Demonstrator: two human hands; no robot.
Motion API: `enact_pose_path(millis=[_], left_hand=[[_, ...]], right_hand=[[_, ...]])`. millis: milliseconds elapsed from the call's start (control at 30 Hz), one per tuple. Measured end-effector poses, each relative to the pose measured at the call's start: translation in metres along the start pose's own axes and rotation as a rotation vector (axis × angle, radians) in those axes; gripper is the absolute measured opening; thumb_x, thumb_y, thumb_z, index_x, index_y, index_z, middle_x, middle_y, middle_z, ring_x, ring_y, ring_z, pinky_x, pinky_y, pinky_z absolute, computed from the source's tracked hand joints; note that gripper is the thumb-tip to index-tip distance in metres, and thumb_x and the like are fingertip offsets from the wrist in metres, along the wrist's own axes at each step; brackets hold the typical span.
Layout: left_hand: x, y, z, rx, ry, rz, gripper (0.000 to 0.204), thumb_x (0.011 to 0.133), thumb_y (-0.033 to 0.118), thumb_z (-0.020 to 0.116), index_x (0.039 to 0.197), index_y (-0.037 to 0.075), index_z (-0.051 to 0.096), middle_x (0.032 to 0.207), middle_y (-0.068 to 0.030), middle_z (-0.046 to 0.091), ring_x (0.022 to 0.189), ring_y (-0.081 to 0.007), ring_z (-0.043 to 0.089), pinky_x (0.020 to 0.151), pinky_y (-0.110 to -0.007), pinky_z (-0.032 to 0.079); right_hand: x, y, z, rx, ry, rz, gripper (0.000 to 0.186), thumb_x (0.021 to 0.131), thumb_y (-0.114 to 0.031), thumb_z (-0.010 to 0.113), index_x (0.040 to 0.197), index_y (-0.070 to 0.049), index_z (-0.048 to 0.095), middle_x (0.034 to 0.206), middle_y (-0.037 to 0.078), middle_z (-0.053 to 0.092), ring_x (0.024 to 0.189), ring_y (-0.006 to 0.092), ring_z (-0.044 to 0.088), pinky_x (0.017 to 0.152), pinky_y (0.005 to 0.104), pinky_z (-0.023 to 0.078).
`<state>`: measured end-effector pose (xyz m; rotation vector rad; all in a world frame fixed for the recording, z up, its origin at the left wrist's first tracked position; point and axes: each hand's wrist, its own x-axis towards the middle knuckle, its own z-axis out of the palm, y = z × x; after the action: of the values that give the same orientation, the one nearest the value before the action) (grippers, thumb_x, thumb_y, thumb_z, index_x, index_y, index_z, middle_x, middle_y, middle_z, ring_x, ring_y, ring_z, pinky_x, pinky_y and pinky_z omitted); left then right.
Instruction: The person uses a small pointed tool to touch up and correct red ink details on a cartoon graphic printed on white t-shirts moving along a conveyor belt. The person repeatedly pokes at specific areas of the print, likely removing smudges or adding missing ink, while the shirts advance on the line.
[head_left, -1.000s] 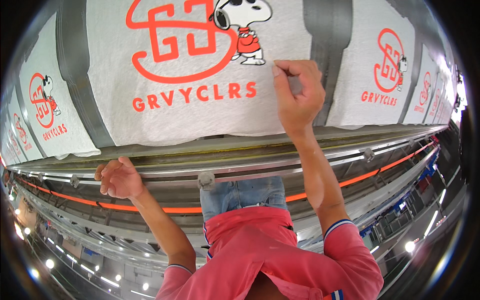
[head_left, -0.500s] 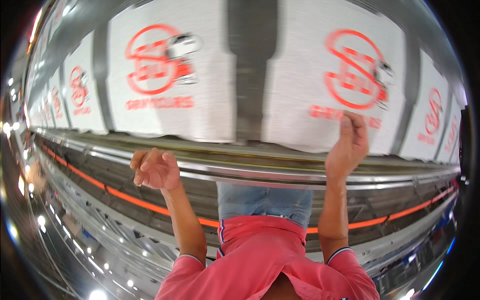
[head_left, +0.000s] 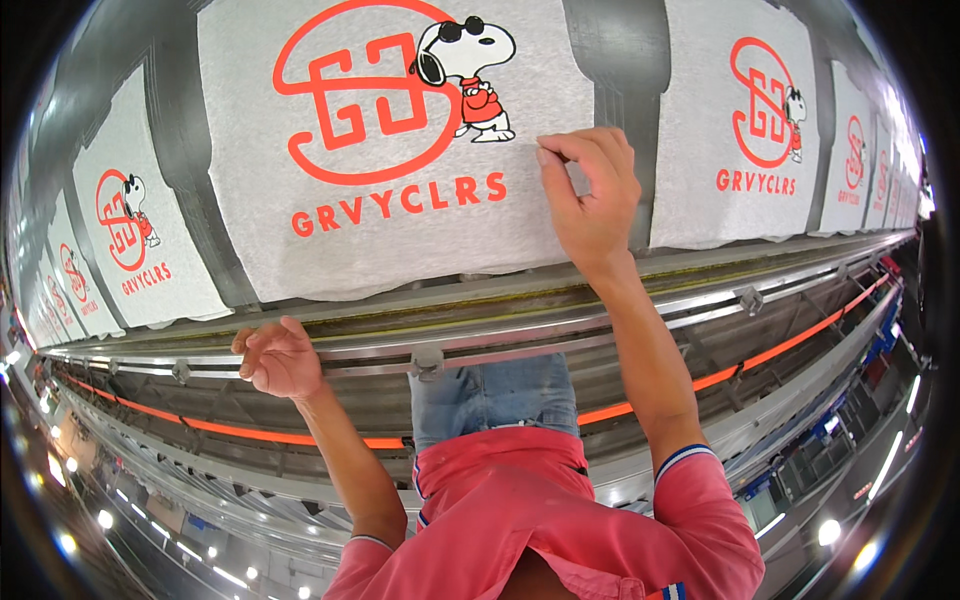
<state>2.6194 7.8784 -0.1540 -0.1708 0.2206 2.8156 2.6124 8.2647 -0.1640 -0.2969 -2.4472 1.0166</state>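
A pale grey fabric panel [head_left: 250, 255] lies flat in front of me. Its print shows an orange-red circular emblem, a black-and-white cartoon dog in sunglasses and a line of lettering. Over the panel's right edge, my right hand [head_left: 605, 200] has thumb and forefinger brought together in a pinch beside the printed dog. Whether anything tiny is between those tips, or whether they touch the cloth, I cannot tell. My left hand [head_left: 282, 362] hovers by the metal rail [head_left: 385, 352] below the panel's lower left corner, fingers loosely curled and apart, holding nothing.
Matching printed panels, such as one to the right [head_left: 740, 215] and one to the left [head_left: 150, 290], lie in a long row on a dark grey table surface [head_left: 630, 60]. Small metal clamps [head_left: 427, 363] sit along the rail. An orange bar [head_left: 800, 347] runs below it.
The printed panels have shifted in view, and one now fills the middle, sharper than before. My right hand has moved up and left, its pinch now beside a printed dog. My left hand stays near the rail.
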Motion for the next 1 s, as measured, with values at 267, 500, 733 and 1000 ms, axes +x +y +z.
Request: enact_pose_path(millis=[267, 500, 733, 1000], left_hand=[[0.0, -0.001, -0.001, 0.057, -0.014, 0.049, 0.024, 0.08, 0.002, 0.066, 0.102, 0.011, 0.061, 0.079, 0.0105, 0.07, 0.111, -0.0121, 0.054, 0.113, -0.049, 0.02], [-0.001, 0.0, -0.002, 0.052, -0.006, 0.05, 0.018, 0.084, 0.006, 0.064, 0.101, 0.011, 0.061, 0.078, 0.0095, 0.07, 0.11, -0.0124, 0.054, 0.113, -0.048, 0.018], [-0.001, 0.0, -0.001, 0.056, -0.01, 0.053, 0.017, 0.085, 0.007, 0.064, 0.101, 0.011, 0.061, 0.076, 0.009, 0.07, 0.111, -0.013, 0.054, 0.113, -0.049, 0.019], [0.001, -0.003, 0.003, 0.076, -0.017, 0.05, 0.025, 0.081, -0.005, 0.062, 0.101, 0.01, 0.061, 0.08, 0.0106, 0.07, 0.108, -0.0126, 0.056, 0.112, -0.047, 0.021]], right_hand=[[0.004, 0.008, 0.018, -0.065, -0.03, -0.042, 0.017, 0.07, -0.001, 0.069, 0.082, -0.011, 0.064, 0.076, -0.002, 0.058, 0.072, 0.0175, 0.051, 0.069, 0.0321, 0.033], [0.007, 0.003, 0.015, -0.124, -0.092, -0.015, 0.013, 0.072, -0.001, 0.069, 0.081, -0.01, 0.066, 0.077, -0.001, 0.062, 0.074, 0.0178, 0.055, 0.071, 0.0317, 0.036], [0.006, 0.007, 0.02, -0.124, -0.063, -0.055, 0.015, 0.07, -0.002, 0.07, 0.081, -0.011, 0.065, 0.075, -0.002, 0.059, 0.072, 0.0176, 0.052, 0.069, 0.0319, 0.034], [0.005, 0.008, 0.021, -0.131, -0.045, -0.07, 0.017, 0.068, -0.002, 0.07, 0.081, -0.012, 0.064, 0.074, -0.002, 0.058, 0.07, 0.0177, 0.051, 0.068, 0.0321, 0.032]])
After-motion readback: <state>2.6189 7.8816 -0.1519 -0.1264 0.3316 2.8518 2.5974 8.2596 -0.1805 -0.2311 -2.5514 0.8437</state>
